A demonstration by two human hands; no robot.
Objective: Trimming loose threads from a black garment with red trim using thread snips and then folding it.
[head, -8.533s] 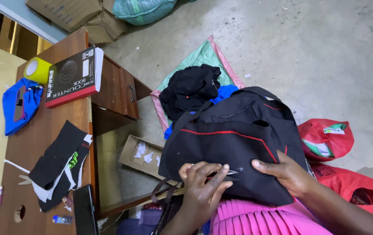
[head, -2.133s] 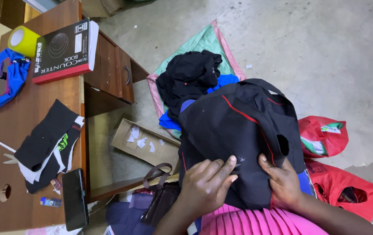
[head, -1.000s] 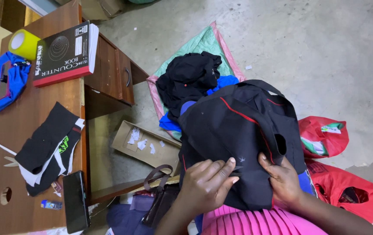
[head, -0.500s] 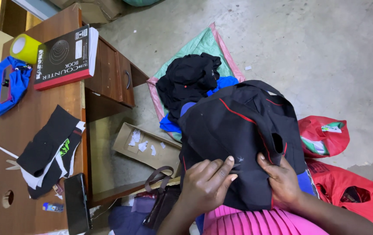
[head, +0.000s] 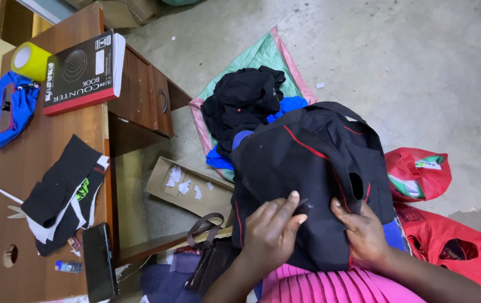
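Head view shows our left hand point(head: 271, 233) pressed on the black garment with red piping point(head: 313, 174), thumb and forefinger closed on a small bit at its surface; what they pinch is too small to tell. Our right hand point(head: 364, 233) lies flat just beside it, fingers spread, holding the cloth down. That garment is bunched on our lap above a pink pleated skirt point(head: 319, 286). Beyond it a pile of black and blue clothes point(head: 246, 104) rests on the floor, red bags point(head: 420, 174) to our right, a wooden desk point(head: 27, 168) to our left.

Bare floor point(head: 420, 62) lies open ahead — red bags point(head: 436, 224) crowd the right, the wooden desk point(head: 134, 101) the left.
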